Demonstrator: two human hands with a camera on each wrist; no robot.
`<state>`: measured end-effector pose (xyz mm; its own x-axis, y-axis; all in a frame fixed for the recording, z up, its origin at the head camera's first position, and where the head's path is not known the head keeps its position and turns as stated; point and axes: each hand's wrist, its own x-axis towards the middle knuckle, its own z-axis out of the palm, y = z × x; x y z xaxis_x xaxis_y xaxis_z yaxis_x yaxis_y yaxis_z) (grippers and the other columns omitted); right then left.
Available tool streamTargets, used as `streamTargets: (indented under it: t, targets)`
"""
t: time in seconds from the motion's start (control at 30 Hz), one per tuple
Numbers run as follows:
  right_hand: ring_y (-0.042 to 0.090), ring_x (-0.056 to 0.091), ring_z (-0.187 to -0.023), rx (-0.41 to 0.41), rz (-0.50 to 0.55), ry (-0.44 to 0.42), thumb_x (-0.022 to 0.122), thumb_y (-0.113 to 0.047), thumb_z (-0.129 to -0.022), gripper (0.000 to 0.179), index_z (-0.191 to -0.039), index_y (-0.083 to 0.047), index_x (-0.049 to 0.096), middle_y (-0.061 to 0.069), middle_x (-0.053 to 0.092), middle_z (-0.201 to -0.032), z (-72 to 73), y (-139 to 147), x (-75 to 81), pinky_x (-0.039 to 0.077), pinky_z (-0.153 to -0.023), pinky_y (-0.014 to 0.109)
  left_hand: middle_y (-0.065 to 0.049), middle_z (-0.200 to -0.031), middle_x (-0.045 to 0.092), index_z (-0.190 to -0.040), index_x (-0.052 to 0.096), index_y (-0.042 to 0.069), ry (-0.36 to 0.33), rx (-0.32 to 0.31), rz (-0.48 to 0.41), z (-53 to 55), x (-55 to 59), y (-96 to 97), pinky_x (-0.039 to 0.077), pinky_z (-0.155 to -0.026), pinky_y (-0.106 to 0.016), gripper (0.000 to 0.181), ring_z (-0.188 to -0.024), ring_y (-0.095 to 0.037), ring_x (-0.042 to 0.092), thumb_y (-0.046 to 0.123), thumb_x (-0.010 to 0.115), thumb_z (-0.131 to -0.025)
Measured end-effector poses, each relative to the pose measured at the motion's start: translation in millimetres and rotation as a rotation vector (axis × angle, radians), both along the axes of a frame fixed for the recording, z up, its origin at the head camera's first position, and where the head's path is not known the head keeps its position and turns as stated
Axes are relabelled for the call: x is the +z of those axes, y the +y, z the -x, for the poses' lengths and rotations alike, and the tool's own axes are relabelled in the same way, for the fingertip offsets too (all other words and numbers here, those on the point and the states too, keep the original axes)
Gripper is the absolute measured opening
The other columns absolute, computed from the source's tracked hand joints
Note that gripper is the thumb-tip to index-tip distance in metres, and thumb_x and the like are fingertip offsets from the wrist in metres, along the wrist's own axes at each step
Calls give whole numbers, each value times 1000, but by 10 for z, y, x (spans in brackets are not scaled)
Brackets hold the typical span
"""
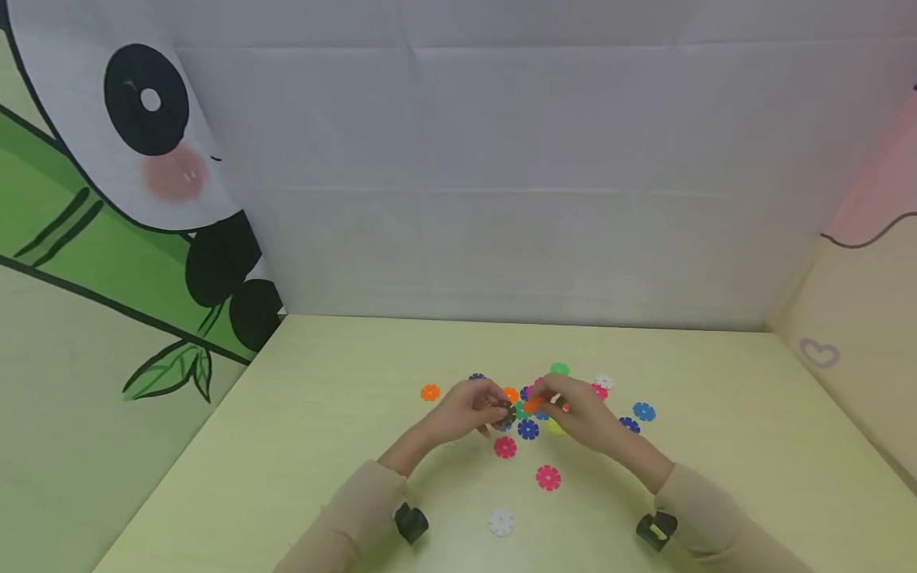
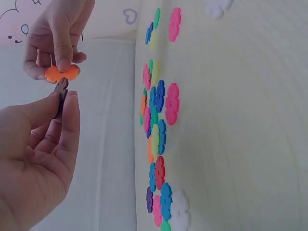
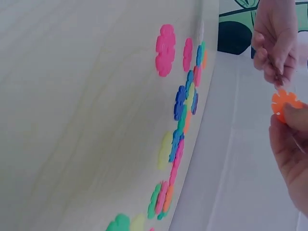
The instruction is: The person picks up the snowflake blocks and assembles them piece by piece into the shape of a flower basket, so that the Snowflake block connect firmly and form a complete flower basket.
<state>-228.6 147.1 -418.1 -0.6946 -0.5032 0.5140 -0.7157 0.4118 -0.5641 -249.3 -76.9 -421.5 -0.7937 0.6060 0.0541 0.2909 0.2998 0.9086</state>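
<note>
Pinches a brown disc (image 2: 62, 92) narrowly between thumb and fingers of the left hand (image 1: 462, 412), and an orange disc (image 3: 280, 100) likewise in the right hand (image 1: 583, 415). Holds both above the table (image 1: 322, 501), edge to edge or nearly so; cannot tell which. Grips each by the rim, probably to leave the facing notches free. Has loose discs (image 1: 528, 430) lying flat below, likely for easy reach.

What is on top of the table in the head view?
Flower-shaped discs in several colours, including a white disc. Whatever lies behind the left hand and right hand is covered, unseen.
</note>
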Motion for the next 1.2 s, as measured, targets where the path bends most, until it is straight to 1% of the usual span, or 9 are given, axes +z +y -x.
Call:
streamTargets:
  t: [0.13,0.2,0.37,0.53,0.7,0.93,1.03,1.1,1.2]
  targets:
    - [16,62,-76,19,46,57,66,8,-76,21,-93,-3,60,3,65,-86,3,-52,16,52,-60,22,-11,-87,62,-100,59,-2,-8,15,-48,-31,61,40,53,-62,-49,14,-78,-38,63,5,57,-88]
    - [16,61,-76,17,55,65,66,9,-76,22,-93,-4,60,2,65,-86,9,-67,12,52,-60,22,-11,-86,63,-100,60,-1,-8,28,-50,-39,74,52,52,-63,-51,14,-78,-38,62,6,57,-88]
    - [13,60,-77,9,59,74,68,10,-73,25,-91,-7,61,1,65,-85,10,-81,-9,52,-60,22,-10,-88,65,-102,62,0,-3,38,-33,-75,89,59,54,-61,-41,16,-79,-39,61,6,58,-88]
    - [12,60,-77,14,66,79,68,10,-72,25,-90,-7,62,0,65,-85,9,-88,4,52,-61,23,-11,-88,66,-102,63,-2,21,25,-37,-91,100,62,54,-57,-37,17,-73,-40,60,6,57,-88]
    - [13,61,-76,27,73,92,69,11,-71,26,-88,-8,62,0,65,-83,13,-90,4,53,-60,23,-11,-90,66,-102,64,-1,4,51,-43,-98,93,70,53,-55,-27,16,-76,-41,60,6,58,-87]
    - [16,60,-71,93,116,157,69,15,-68,27,-83,-6,64,3,64,-78,9,-103,-15,53,-57,24,-11,-88,67,-101,64,-2,-4,53,-26,-142,112,76,55,-59,-35,17,-74,-35,63,4,60,-85]
    - [19,61,-67,128,141,167,68,19,-65,27,-80,-2,64,7,63,-74,-43,-133,60,54,-57,27,-12,-86,68,-100,64,-2,-37,63,-33,-151,114,68,55,-61,-32,17,-75,-34,65,5,62,-84]
    - [22,62,-65,147,148,167,68,21,-63,26,-78,1,63,10,62,-71,-98,-160,147,54,-57,30,-13,-85,68,-98,64,-3,-75,67,-51,-155,116,60,55,-61,-29,17,-75,-32,65,5,63,-84]
    - [23,61,-63,160,161,134,67,23,-63,24,-75,4,62,13,61,-69,-171,-190,273,54,-56,31,-13,-84,68,-99,65,-4,-153,78,-95,-162,126,50,55,-63,-30,18,-74,-32,65,5,63,-84]
